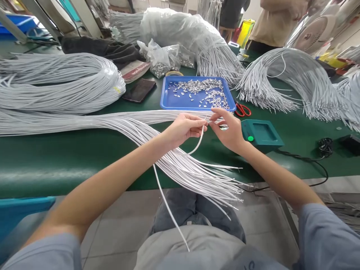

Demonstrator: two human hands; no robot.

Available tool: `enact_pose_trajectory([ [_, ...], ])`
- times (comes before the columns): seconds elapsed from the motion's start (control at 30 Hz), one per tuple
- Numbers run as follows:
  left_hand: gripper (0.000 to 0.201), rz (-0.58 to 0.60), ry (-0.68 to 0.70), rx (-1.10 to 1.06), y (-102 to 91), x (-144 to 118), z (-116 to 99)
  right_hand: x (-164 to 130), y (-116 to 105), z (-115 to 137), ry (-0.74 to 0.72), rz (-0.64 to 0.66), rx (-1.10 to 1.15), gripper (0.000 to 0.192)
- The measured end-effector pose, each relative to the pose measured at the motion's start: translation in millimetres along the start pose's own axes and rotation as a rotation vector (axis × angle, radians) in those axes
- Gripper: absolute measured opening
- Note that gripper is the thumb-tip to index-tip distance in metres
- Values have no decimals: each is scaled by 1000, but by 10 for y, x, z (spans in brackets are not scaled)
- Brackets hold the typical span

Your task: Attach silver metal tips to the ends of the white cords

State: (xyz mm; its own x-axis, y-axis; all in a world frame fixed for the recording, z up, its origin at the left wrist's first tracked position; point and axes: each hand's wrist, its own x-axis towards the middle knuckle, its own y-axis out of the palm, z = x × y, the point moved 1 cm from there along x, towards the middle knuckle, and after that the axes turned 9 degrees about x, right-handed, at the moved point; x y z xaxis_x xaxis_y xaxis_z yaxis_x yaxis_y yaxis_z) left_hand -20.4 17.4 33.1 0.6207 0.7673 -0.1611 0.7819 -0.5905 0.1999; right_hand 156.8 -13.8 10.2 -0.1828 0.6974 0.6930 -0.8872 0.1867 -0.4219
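The left hand [184, 128] is curled shut around one thin white cord [168, 206], pinching it near its top end, and the rest of the cord hangs down past the table edge to the person's lap. The right hand [228, 129] is right beside it, with its thumb and first finger pressed together at the cord's tip; it seems to hold a tiny shiny metal clip there, but the clip is too small to see well (so I cannot say for sure). Both hands float just above the green table [70, 157], in front of the blue tray [168, 101] full of more little metal clips [201, 90]. A big bunch of white cords [180, 165] lies across the table under the hands and spills over the edge. Red scissors [242, 110] and a green box with a button [261, 134] sit just to the right. The little clip could slip out of the fingers and drop onto the floor, because it is so small. The loose cord could also get tangled with the bunch under it.
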Motion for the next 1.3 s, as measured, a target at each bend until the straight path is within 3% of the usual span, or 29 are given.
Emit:
enact_pose_trajectory([
  [0.2, 20, 13, -152, -35, 6, 10, -2, 25, -24, 59, -379, 70, -467, 9],
  [0.3, 25, 29, -233, -78, 28, 6, -21, 46, -49, 106, -501, 54, -587, 13],
  [0.57, 33, 58, -403, -186, 27, 20, -36, 74, -107, 131, -552, 150, -705, 14],
  [0.7, 29, 65, -367, -129, 5, 23, -29, 63, -103, 129, -559, 168, -694, 16],
  [0.77, 26, 75, -276, -35, 23, 10, -8, 60, -89, 142, -459, 163, -655, 20],
  [0.83, 23, 48, -111, 156, 52, -11, 32, 66, -73, 169, -234, 130, -508, 23],
  [0.9, 19, -81, 162, 483, 60, -34, 84, 82, -52, 209, 96, 102, -194, 21],
  [1.0, 17, -355, 729, 1058, 12, -61, 156, 105, 12, 297, 620, 190, 407, 19],
  [1.07, 23, -376, 1007, 1258, -41, -54, 195, 123, 42, 356, 803, 282, 592, 22],
  [1.1, 24, -370, 1070, 1275, -66, -41, 205, 132, 39, 372, 830, 303, 598, 24],
  [1.17, 22, -360, 1000, 1170, -90, -2, 209, 147, -19, 364, 809, 274, 502, 25],
  [1.23, 18, -323, 750, 957, -61, 46, 215, 148, -149, 314, 764, 186, 372, 19],
  [1.3, 27, -234, 497, 761, 16, 91, 238, 139, -326, 252, 682, 132, 170, 9],
])
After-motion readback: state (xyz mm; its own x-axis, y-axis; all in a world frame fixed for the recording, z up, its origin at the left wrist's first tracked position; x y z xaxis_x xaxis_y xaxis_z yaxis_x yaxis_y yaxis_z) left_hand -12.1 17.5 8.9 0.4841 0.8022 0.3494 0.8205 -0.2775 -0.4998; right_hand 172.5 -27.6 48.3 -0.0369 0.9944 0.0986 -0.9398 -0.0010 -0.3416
